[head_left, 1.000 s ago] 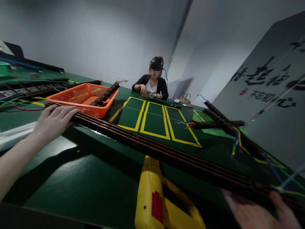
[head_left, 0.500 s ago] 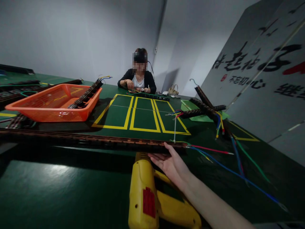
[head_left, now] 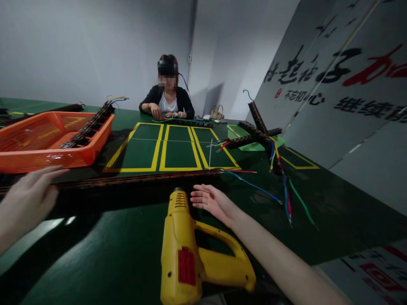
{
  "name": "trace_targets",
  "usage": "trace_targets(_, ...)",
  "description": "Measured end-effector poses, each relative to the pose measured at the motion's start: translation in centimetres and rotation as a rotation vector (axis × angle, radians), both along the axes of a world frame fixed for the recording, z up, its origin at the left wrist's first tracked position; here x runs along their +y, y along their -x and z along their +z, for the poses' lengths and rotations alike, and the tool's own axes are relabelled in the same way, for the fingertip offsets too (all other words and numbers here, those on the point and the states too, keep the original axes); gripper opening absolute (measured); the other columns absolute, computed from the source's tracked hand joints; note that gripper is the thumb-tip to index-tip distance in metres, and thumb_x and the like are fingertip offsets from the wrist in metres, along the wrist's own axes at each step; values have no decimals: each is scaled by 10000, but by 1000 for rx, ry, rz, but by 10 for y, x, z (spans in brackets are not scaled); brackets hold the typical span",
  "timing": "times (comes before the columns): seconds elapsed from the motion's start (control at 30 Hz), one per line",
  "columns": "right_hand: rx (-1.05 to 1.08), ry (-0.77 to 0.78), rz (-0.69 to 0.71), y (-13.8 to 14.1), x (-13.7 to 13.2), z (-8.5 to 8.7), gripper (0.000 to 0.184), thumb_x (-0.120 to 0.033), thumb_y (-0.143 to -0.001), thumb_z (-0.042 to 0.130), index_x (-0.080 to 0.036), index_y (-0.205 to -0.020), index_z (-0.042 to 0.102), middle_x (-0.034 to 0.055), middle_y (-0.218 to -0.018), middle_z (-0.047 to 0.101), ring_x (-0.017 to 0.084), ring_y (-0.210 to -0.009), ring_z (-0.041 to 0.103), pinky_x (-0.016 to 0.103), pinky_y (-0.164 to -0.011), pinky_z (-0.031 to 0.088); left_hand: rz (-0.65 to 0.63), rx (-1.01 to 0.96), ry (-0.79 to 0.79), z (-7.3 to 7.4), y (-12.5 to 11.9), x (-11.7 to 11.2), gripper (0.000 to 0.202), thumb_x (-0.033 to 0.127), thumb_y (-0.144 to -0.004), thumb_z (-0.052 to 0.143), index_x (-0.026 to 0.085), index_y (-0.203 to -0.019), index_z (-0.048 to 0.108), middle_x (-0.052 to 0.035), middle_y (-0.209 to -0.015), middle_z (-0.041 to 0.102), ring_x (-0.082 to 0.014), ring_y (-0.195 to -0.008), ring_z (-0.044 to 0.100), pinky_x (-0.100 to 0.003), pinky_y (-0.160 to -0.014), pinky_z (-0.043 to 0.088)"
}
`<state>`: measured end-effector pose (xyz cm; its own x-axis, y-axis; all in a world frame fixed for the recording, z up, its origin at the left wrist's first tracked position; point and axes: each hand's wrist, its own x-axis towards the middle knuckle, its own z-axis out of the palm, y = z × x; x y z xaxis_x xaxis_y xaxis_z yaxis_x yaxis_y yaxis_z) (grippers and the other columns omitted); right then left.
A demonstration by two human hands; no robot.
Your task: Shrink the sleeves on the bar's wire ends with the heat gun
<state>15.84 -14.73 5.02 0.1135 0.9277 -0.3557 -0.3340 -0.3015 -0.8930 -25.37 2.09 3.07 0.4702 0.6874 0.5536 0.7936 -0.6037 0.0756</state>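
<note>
A long dark cable chain (head_left: 133, 178) lies across the table, with red and blue wires coming out of its right end. My right hand (head_left: 211, 201) is just in front of that end, palm turned up, fingers stretched out and holding nothing. Beside its fingertips is the nozzle of a yellow heat gun (head_left: 181, 237), which lies on the table with its handle to the right. My left hand (head_left: 28, 201) is at the left edge, in front of the chain and an orange basket (head_left: 73, 159). Its fingers are extended with nothing visible in them; part of the hand is blurred.
Another cable chain (head_left: 90, 123) leans in the orange basket. Several wired chains (head_left: 259, 137) are piled over a green basket (head_left: 240, 131) at the right. Yellow tape rectangles (head_left: 162, 148) mark the green table. Across it sits a co-worker (head_left: 168, 97), hands on another chain.
My right hand has come away from the long cable chain, which has gone down and farther from me. My left hand has entered at the left. The camera view has turned slightly right.
</note>
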Motion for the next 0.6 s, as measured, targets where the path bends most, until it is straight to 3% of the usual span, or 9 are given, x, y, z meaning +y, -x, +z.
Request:
trace_targets(0.1, -195, -67, 83, 7, -29, 15, 297, -319, -870, 592, -164, -1123, 586, 52, -1015, 633, 172, -893, 613, 390, -859, 477, -183, 50, 16, -1, -59, -13, 391, 381, -945, 317, 255, -1306, 398, -39, -1340, 462, -224, -1171, 493, -422, -1048, 402)
trace_targets(0.23, -487, -203, 173, 30, -85, 36, 388, -292, -744, 716, -241, -1120, 638, 35, -1166, 593, 216, -1144, 507, 371, -1048, 327, -290, 171, 6, 2, -140, -23, 420, 424, -949, 322, 177, -1248, 482, -89, -1256, 557, -241, -1130, 535, -414, -992, 437)
trace_targets(0.27, -735, -265, 241, 37, -97, 37, 422, -365, -769, 687, -261, -1172, 612, 33, -1186, 588, 228, -1161, 502, 379, -1044, 338, -308, 189, -2, 1, -158, -23, 436, 430, -951, 312, 166, -1251, 486, -97, -1252, 562, -240, -1127, 541, -401, -979, 442)
trace_targets(0.33, -1090, -325, 321, 49, -115, 29, 535, -512, -778, 642, -290, -1257, 552, 33, -1229, 571, 252, -1129, 537, 387, -975, 417, -317, 229, -21, -2, -189, -22, 454, 438, -952, 305, 158, -1249, 503, -107, -1237, 575, -247, -1118, 552, -392, -953, 448)
trace_targets(0.4, -1283, -359, 307, 57, -123, 13, 713, -678, -786, 528, -262, -1361, 454, 71, -1256, 558, 282, -1104, 565, 406, -905, 471, -296, 260, -28, -7, -213, -19, 466, 442, -952, 300, 147, -1244, 512, -122, -1206, 591, -257, -1095, 569, -385, -904, 463)
trace_targets(0.5, -1422, -429, 192, 59, -122, -15, 953, -862, -728, 332, -197, -1408, 395, 98, -1117, 643, 281, -955, 643, 391, -780, 519, -268, 314, -24, -16, -232, -12, 464, 451, -954, 285, 148, -1189, 546, -124, -1082, 636, -259, -985, 617, -368, -801, 479)
trace_targets(0.6, -1479, -513, 9, 58, -119, -33, 1048, -930, -664, 220, -168, -1336, 476, 86, -1033, 687, 254, -871, 665, 356, -741, 514, -285, 337, -50, -22, -232, -3, 481, 498, -942, 294, 144, -1069, 594, -125, -977, 655, -265, -915, 634, -361, -753, 476)
